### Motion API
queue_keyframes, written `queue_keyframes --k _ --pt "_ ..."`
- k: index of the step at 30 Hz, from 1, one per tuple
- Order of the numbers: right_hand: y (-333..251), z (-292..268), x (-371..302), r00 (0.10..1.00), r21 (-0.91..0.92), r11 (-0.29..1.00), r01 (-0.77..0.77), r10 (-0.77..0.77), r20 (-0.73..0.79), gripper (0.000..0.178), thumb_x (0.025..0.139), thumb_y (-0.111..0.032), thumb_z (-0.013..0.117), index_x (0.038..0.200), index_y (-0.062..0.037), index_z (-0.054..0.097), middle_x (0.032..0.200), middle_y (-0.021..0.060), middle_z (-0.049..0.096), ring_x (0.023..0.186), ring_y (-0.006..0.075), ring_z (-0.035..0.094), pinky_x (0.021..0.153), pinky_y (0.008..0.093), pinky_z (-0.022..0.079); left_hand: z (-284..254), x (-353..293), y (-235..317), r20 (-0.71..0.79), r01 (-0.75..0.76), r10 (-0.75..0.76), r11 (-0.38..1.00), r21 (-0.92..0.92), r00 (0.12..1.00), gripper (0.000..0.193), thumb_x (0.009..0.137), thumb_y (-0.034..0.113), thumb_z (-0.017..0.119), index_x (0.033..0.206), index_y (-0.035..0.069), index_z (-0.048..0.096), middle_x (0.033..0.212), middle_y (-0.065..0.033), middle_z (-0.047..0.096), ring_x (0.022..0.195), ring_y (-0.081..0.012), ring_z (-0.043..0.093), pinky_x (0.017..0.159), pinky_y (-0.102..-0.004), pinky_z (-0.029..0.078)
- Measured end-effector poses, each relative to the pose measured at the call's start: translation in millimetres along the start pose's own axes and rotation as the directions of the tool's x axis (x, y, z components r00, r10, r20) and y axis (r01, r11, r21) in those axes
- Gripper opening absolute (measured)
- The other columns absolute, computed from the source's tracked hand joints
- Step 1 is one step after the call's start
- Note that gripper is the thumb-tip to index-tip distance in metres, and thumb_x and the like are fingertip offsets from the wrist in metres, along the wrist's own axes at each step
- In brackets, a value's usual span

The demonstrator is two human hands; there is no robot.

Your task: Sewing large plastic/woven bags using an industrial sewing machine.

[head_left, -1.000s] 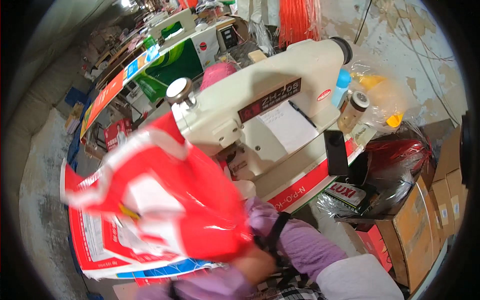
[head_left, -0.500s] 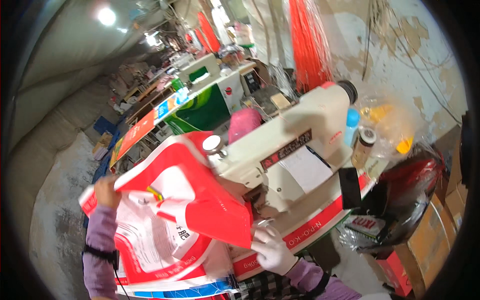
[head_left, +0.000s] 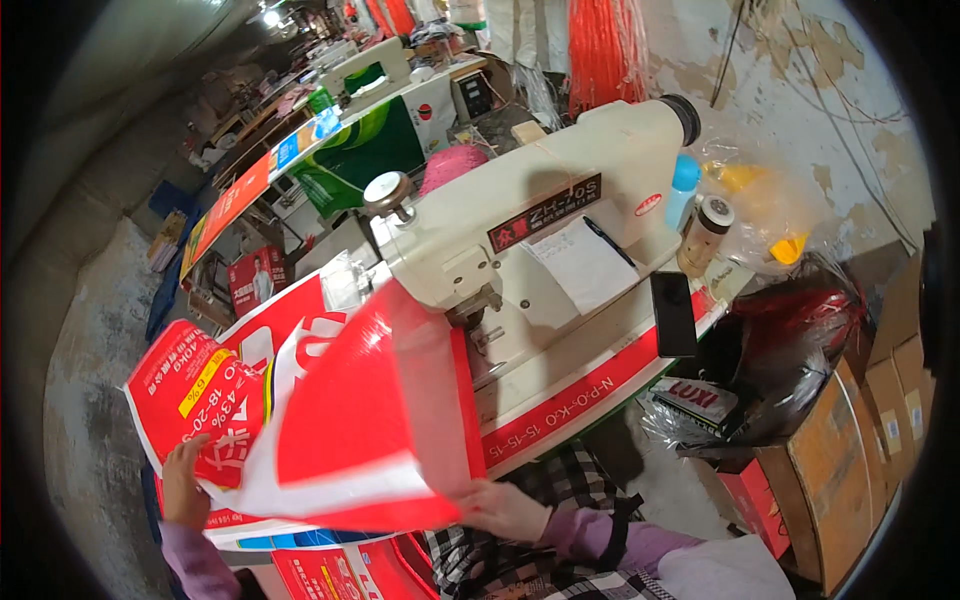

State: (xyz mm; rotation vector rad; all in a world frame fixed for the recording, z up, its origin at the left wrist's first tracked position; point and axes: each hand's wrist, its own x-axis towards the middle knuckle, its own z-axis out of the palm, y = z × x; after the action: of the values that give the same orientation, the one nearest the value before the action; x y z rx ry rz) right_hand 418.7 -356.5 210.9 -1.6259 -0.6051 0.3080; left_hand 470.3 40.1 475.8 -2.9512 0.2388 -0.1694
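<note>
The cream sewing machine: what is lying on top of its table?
On the sewing machine table lie a white paper sheet, a pen and a black phone. The red bag covers the needle area.

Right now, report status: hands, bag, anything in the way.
Left hand grips red printed bag at its left edge. Right hand holds its lower right corner. Bag lifted before the sewing machine, covering the needle area.
</note>
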Motion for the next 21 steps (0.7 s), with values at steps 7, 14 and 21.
queue_keyframes --k 7,14,21 --pt "11.3 11.8 -22.9 0.996 -0.210 0.975 -0.072 0.083 0.044 0.026 0.093 -0.025 0.056 0.088 -0.0020 0.065 0.100 0.0171 0.062 0.105 0.0305 0.057 0.087 0.0347 0.047 64.4 63.6 362.2 -0.137 -0.689 0.857 0.294 -0.662 0.497 0.054 0.079 0.007 0.066 0.131 0.009 0.051 0.132 -0.0131 0.054 0.124 -0.0268 0.051 0.104 -0.0448 0.039" --pt "-10.8 -8.1 -28.3 0.986 -0.002 1.000 -0.020 0.019 -0.164 0.033 0.092 -0.024 0.059 0.070 -0.0005 0.060 0.078 0.0166 0.060 0.079 0.0329 0.060 0.072 0.0391 0.049 308.8 190.6 255.1 -0.009 -0.006 0.038 -0.082 -0.997 0.999 0.035 0.095 0.017 0.055 0.130 0.009 0.055 0.126 -0.0074 0.057 0.125 -0.0236 0.046 0.106 -0.0327 0.037" --pt "-15.6 -7.3 -22.8 0.982 -0.171 0.980 0.106 -0.130 -0.134 0.038 0.093 -0.026 0.056 0.064 -0.0016 0.056 0.070 0.0148 0.057 0.075 0.0342 0.058 0.068 0.0405 0.048 268.5 162.5 284.9 -0.010 -0.172 0.208 0.782 -0.599 0.978 0.058 0.087 0.017 0.059 0.142 0.016 0.041 0.153 -0.0281 0.017 0.139 -0.0399 0.025 0.113 -0.0459 0.025"
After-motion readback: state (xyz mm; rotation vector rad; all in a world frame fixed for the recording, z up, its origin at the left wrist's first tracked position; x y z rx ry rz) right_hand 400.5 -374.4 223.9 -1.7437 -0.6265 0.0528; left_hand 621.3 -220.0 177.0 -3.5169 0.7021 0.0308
